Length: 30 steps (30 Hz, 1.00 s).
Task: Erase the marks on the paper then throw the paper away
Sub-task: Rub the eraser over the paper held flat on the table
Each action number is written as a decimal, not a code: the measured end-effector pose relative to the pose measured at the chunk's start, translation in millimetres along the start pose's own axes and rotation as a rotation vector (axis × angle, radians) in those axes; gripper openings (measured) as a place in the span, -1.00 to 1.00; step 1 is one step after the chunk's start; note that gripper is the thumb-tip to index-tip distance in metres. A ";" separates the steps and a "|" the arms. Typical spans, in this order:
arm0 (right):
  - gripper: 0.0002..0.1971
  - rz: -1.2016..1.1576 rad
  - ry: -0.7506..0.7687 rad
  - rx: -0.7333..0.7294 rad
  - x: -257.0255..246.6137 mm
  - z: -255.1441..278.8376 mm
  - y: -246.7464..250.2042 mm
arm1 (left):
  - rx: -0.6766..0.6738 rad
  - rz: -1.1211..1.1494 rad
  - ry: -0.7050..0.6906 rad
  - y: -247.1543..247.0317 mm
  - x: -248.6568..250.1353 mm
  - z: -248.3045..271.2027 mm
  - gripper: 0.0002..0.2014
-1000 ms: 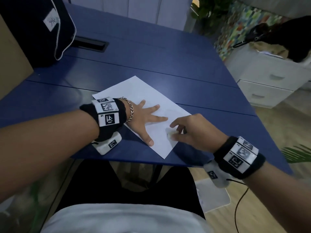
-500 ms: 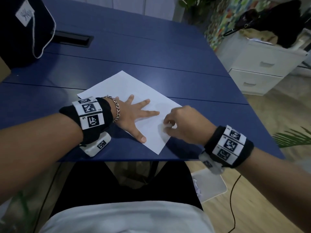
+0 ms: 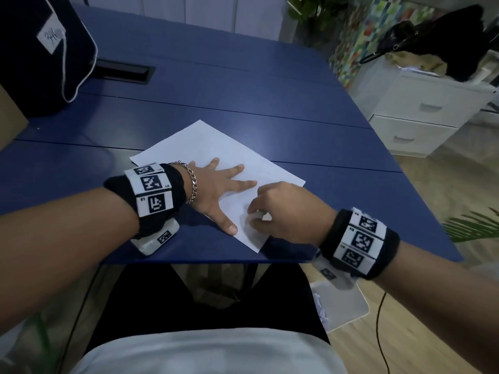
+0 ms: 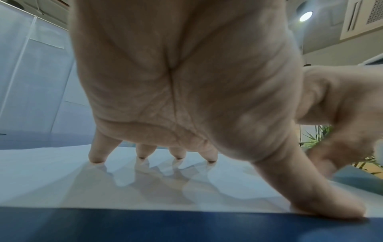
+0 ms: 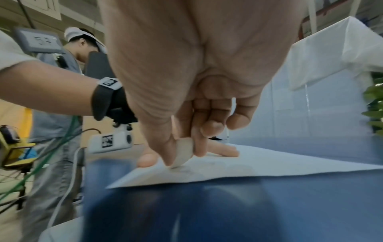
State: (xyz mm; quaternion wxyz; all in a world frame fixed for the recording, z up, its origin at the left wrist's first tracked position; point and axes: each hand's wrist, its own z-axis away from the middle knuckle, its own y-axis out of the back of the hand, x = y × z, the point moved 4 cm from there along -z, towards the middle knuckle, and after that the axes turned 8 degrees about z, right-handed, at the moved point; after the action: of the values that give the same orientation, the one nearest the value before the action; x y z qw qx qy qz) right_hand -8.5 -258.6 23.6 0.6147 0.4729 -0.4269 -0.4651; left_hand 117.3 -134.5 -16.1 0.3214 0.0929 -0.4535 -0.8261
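Observation:
A white sheet of paper (image 3: 216,147) lies at an angle on the blue table (image 3: 243,85), its near corner close to the front edge. My left hand (image 3: 221,190) lies flat on the paper with fingers spread, fingertips (image 4: 96,159) and thumb pressing it down. My right hand (image 3: 280,211) pinches a small white eraser (image 5: 183,151) between thumb and forefinger, its tip on the paper (image 5: 259,165) near the lower corner. Faint grey marks (image 5: 186,171) show under the eraser.
A dark bag (image 3: 40,49) stands at the table's back left beside a black cable slot (image 3: 121,71). A white drawer unit (image 3: 421,112) is to the right. A white bin (image 3: 343,306) with crumpled paper sits on the floor beside my right leg. Another person (image 5: 62,81) stands nearby.
My right hand with the eraser has slid a little back and forth over the paper's near corner. The left hand has stayed flat on the sheet.

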 end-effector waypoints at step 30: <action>-0.80 -0.104 0.055 0.038 -10.2 39.0 -14.2 | -0.027 0.012 0.010 2.5 1.2 1.9 0.27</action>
State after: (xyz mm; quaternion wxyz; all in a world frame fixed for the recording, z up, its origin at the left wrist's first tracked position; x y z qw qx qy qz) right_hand -50.7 -257.5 16.1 0.5919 0.5187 -0.3935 -0.4752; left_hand 116.6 -134.9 -12.8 0.3300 0.0897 -0.4411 -0.8297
